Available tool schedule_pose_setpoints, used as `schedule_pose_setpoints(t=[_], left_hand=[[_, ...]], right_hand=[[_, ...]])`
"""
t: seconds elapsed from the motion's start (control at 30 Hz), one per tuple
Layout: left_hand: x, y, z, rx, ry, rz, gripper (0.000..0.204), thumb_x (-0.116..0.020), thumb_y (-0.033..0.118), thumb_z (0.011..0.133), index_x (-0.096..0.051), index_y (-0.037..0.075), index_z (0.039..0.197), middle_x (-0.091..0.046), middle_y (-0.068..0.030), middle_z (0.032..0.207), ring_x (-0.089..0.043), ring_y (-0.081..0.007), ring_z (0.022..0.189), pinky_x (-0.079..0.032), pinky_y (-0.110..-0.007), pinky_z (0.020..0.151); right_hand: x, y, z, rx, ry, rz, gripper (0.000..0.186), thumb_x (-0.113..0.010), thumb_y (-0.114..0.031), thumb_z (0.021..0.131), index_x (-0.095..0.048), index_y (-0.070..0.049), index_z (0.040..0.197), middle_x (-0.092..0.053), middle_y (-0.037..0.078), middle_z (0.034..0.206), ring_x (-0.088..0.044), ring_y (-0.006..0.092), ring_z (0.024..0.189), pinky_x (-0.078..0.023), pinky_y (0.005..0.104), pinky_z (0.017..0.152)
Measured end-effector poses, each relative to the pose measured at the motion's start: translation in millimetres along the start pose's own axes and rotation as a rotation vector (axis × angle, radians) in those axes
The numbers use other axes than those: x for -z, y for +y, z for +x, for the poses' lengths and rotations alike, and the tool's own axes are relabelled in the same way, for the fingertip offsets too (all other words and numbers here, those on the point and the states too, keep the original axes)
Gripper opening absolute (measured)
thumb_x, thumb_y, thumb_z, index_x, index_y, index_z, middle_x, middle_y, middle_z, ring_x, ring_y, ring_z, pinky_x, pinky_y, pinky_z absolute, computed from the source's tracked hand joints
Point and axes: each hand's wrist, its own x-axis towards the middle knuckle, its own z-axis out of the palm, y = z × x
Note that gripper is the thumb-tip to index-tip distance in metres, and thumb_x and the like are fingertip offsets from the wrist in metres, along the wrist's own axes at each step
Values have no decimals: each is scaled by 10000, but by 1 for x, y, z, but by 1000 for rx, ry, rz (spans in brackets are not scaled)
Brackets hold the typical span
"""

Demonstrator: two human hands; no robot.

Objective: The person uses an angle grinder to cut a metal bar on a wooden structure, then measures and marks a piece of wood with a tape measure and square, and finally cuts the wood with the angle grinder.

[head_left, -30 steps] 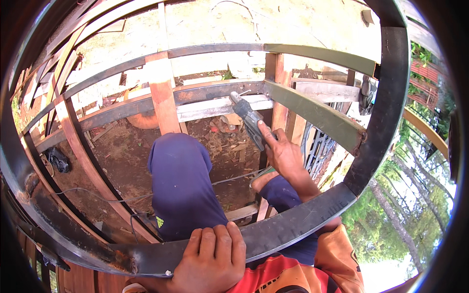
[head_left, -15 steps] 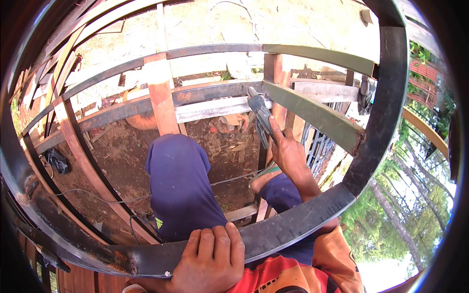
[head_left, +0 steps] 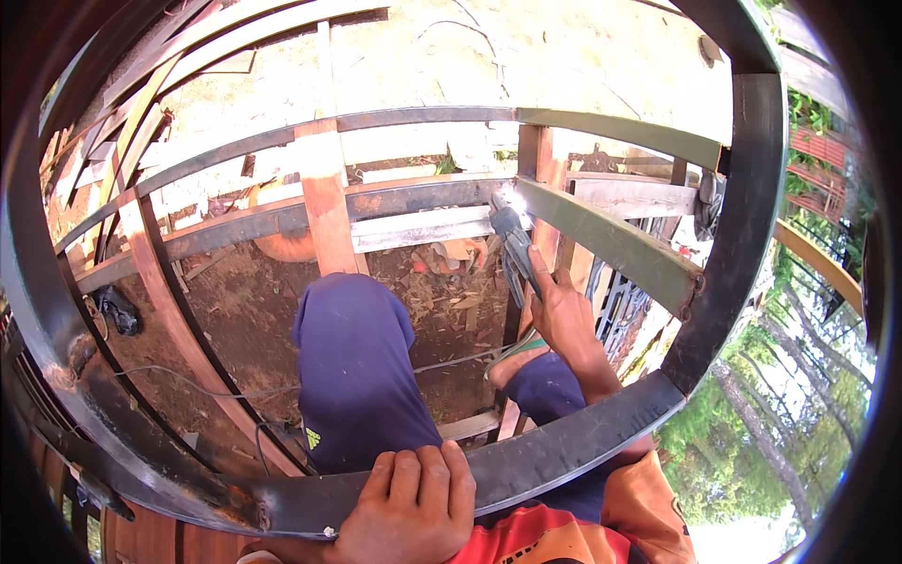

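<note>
My right hand (head_left: 562, 315) is closed round the handle of a grey welding electrode holder (head_left: 512, 240). Its jaw end sits where the olive-green metal bar (head_left: 611, 235) meets a dark crossbar (head_left: 423, 195). A bright white-violet spark (head_left: 517, 200) glows at that corner; the electrode itself is lost in the glare. Closer to me, my left hand (head_left: 413, 503) has its fingers curled over the dark metal frame (head_left: 554, 451) that runs across in front of my body. Its thumb is hidden.
Reddish upright bars (head_left: 326, 202) cross the frame. My knee (head_left: 355, 367) in blue trousers is inside it. A thin cable (head_left: 207, 386) trails over the dirt ground past a black plastic bag (head_left: 116, 310). Long planks (head_left: 225, 52) lie at the far left; trees stand at the right.
A bright spark has appeared at the electrode holder's tip. The whole view has shifted slightly, so the frame sits a little lower. Both hands keep their hold.
</note>
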Motion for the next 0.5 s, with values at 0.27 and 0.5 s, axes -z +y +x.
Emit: schedule_pose_setpoints(t=[0.27, 0.5], left_hand=[[0, 1, -2, 1, -14, -2, 388, -578, 207, 888, -645, -42, 1179, -627, -140, 1030, -613, -262, 945, -539, -390, 868], [1, -1, 0, -9, -18, -8, 379, -582, 204, 898, -645, -45, 1176, -624, -143, 1030, -607, -263, 945, -535, -388, 870]], right_hand=[[-2, 0, 1, -19, -15, -55, 819, -644, -80, 852, -316, -191, 1595, -579, 324, 1162, -694, 471, 798, -588, 511, 677], [0, 0, 2, -17, -2, -62, 822, -648, -82, 847, -322, -198, 1592, -579, 316, 1166, -698, 466, 804, -589, 511, 683]])
